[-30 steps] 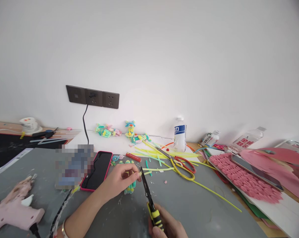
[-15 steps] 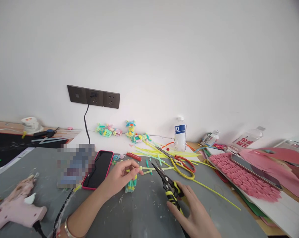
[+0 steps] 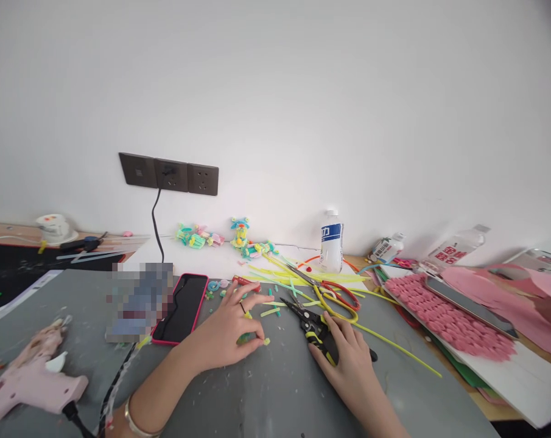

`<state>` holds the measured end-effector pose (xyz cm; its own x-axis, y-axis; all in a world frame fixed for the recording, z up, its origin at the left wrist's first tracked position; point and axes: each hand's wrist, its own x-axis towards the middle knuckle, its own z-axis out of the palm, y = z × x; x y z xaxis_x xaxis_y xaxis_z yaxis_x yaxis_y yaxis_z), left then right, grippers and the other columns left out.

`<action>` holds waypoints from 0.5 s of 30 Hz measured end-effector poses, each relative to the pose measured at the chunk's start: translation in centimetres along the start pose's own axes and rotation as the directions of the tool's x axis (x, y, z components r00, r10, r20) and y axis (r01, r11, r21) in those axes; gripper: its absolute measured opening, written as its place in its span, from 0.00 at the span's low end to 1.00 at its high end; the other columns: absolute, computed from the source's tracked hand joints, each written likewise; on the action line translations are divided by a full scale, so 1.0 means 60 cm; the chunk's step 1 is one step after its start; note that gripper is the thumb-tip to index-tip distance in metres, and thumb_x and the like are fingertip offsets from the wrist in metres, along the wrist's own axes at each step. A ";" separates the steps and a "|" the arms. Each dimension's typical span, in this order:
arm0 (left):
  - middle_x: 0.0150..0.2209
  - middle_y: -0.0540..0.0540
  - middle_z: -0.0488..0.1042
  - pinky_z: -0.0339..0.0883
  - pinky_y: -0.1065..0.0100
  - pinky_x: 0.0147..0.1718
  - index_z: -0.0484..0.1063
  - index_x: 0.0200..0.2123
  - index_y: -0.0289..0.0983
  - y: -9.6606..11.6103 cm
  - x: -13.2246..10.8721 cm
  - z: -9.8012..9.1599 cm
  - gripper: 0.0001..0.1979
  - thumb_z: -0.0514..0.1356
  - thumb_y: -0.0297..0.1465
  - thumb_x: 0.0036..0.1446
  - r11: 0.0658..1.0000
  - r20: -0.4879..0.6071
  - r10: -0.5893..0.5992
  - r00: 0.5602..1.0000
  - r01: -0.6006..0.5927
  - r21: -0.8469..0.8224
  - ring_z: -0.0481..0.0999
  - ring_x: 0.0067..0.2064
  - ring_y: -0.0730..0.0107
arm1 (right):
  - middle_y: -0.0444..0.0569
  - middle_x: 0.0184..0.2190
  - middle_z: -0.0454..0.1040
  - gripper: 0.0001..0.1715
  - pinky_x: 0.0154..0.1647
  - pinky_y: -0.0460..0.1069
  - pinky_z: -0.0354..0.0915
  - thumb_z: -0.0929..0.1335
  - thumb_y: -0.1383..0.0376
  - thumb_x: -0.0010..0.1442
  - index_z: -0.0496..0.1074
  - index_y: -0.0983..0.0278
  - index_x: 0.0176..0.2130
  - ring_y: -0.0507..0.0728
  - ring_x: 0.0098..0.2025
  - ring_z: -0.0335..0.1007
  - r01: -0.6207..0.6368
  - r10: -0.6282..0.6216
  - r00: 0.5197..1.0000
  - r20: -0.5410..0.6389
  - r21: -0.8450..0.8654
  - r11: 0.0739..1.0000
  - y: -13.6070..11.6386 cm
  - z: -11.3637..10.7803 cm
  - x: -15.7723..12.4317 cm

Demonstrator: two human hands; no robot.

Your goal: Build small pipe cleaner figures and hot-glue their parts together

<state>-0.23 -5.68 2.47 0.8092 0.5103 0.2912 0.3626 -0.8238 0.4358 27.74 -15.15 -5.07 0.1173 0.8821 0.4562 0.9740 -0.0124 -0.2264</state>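
Observation:
My left hand (image 3: 227,328) is over the grey mat, thumb and index finger pinched on a small yellow-green piece (image 3: 266,341); its other fingers are spread. Beneath that hand, a teal-and-yellow bundle (image 3: 244,336) is mostly hidden. My right hand (image 3: 352,359) has its fingers around the handles of black-and-yellow pliers (image 3: 312,325), which lie low at the mat and point up and left. Just beyond the pliers' tip are short cut pieces (image 3: 270,312) of yellow-green and teal stem. Red-and-yellow-handled scissors (image 3: 336,301) rest behind my right hand.
A pink glue gun (image 3: 33,383) lies at left, near a pink-cased phone (image 3: 181,309). Small colourful figures (image 3: 240,234) stand along the wall. Long yellow stems (image 3: 403,351) cross the mat towards the right. A white bottle (image 3: 332,243) and a pink knitted piece (image 3: 453,316) are farther right.
My left hand has moved down and slightly right, bringing the small yellow-green piece nearer the mat. The pliers, with my right hand, have turned flatter and shifted slightly right and up.

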 end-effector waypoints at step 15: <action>0.57 0.43 0.70 0.54 0.44 0.64 0.76 0.43 0.42 -0.015 0.007 0.007 0.11 0.53 0.32 0.65 0.980 -0.204 -0.168 0.964 0.142 -0.139 0.61 0.64 0.53 | 0.55 0.50 0.71 0.30 0.51 0.63 0.63 0.66 0.57 0.58 0.63 0.57 0.59 0.68 0.50 0.67 -0.048 0.045 0.998 0.048 0.065 0.997 -0.004 -0.007 0.004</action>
<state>-0.01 -4.80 1.85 0.6251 0.6811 0.3812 0.4056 -0.7007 0.5869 27.63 -15.14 -4.57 0.1518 0.9024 0.4033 0.9525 -0.0247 -0.3034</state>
